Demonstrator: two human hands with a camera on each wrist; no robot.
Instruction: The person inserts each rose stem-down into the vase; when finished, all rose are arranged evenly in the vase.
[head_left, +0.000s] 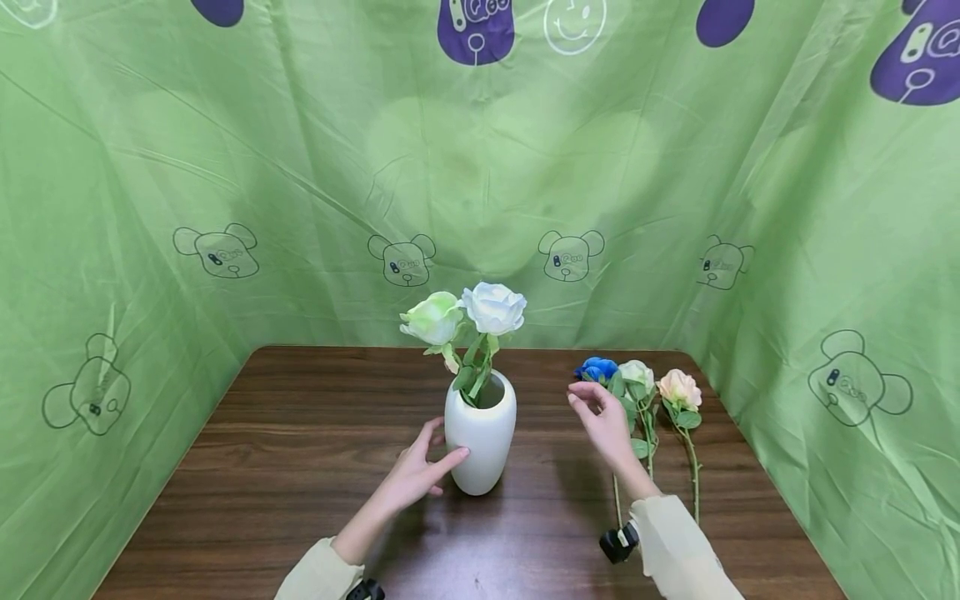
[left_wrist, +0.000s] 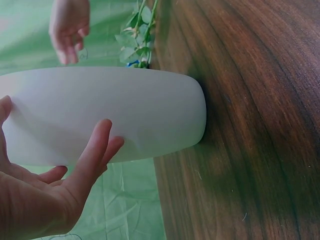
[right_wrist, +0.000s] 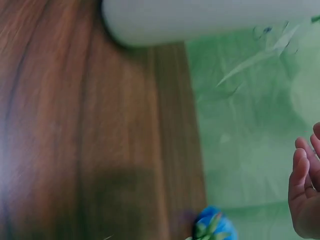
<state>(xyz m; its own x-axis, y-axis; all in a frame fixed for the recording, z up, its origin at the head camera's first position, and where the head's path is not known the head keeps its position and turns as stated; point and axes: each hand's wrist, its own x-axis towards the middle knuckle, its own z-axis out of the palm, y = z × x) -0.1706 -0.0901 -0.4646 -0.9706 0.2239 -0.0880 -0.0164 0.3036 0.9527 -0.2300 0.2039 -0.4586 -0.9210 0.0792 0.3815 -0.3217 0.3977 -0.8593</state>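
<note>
A white vase (head_left: 480,442) stands upright on the wooden table, with a pale green rose (head_left: 432,317) and a white rose (head_left: 493,309) in it. From the left, my left hand (head_left: 416,471) holds the vase's side, thumb across its front and a fingertip partly hidden behind it. The left wrist view shows this hand (left_wrist: 60,190) spread about the vase wall (left_wrist: 145,110). My right hand (head_left: 606,423), fingers loosely bent and holding nothing, hovers beside a blue rose (head_left: 597,369). In the right wrist view, the right hand (right_wrist: 306,190) shows only at the edge.
Right of the vase lie a pale whitish-green rose (head_left: 637,375) and a peach rose (head_left: 680,389), stems toward me. The brown table (head_left: 300,450) is enclosed by green printed cloth (head_left: 315,183). Dark wrist devices (head_left: 618,543) sit at both sleeves.
</note>
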